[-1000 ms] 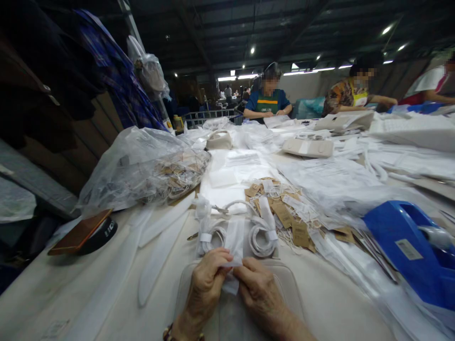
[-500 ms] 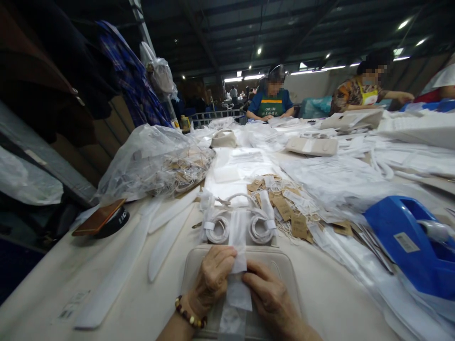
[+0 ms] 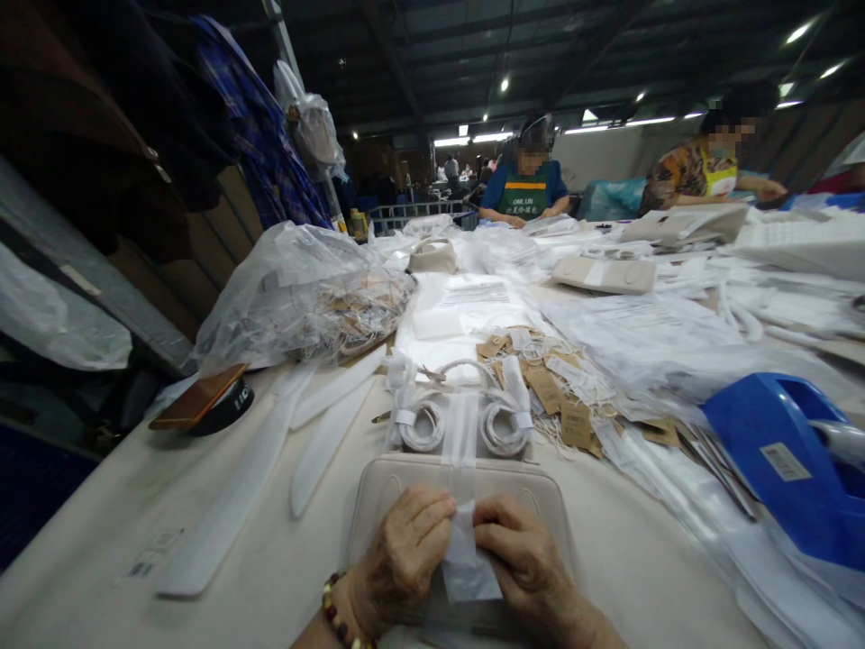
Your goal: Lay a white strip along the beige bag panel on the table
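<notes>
Here we see the left hand [image 3: 405, 554] and right hand [image 3: 523, 563] each pinching a white strip [image 3: 465, 541]. It lies over a beige pouch [image 3: 385, 491] on the counter [image 3: 270, 577].

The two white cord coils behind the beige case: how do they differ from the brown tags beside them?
The cord coils are white, round and wound, each bound by a white band; the tags are brown, flat and rectangular. The coils sit as a neat pair; the tags lie in a loose, overlapping heap with white strings. Both rest on the table, untouched by either hand.
</notes>
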`<action>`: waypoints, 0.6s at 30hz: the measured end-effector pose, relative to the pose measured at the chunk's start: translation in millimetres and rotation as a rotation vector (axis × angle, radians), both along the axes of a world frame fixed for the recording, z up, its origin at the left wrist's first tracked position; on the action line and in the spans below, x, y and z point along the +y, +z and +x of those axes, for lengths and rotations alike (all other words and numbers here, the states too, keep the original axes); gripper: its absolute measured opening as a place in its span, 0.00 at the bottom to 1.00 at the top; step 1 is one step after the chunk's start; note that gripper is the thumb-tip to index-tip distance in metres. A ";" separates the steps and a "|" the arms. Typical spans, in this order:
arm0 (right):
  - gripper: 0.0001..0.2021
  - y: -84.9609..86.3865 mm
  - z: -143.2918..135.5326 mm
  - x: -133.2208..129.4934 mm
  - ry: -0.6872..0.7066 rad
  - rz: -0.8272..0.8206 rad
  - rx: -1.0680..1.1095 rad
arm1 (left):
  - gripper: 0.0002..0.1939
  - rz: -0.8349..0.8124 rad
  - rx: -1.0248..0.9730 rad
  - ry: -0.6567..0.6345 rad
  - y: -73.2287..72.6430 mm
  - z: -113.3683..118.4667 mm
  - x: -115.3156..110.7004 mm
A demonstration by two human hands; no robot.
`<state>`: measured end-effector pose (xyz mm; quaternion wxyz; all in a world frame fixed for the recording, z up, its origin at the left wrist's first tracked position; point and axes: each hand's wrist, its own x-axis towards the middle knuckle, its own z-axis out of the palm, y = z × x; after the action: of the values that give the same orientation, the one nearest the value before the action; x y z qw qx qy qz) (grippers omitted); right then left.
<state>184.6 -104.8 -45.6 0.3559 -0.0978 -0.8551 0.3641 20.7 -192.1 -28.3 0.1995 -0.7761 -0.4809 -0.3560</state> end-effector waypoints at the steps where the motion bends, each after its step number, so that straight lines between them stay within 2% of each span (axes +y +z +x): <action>1: 0.09 1.3 0.6 0.2 0.018 0.010 -0.011 | 0.15 -0.011 -0.018 -0.009 -1.2 0.2 -2.4; 5: 0.08 6.1 1.7 0.5 0.073 0.104 -0.057 | 0.16 -0.034 -0.057 -0.024 -8.5 2.5 -12.0; 11: 0.09 4.5 1.0 4.3 0.153 0.105 -0.095 | 0.14 -0.032 -0.047 -0.001 -14.2 8.0 -21.8; 15: 0.14 9.5 3.7 7.2 0.194 0.113 -0.080 | 0.13 -0.100 -0.063 -0.013 -14.4 8.1 -23.5; 18: 0.20 19.8 7.7 -3.6 0.229 0.098 -0.040 | 0.12 -0.164 -0.103 -0.025 -15.6 7.0 -25.1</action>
<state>192.3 -108.4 -25.8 0.2991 0.0109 -0.8844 0.3581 27.7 -217.2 -43.9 0.1058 -0.7763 -0.5084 -0.3573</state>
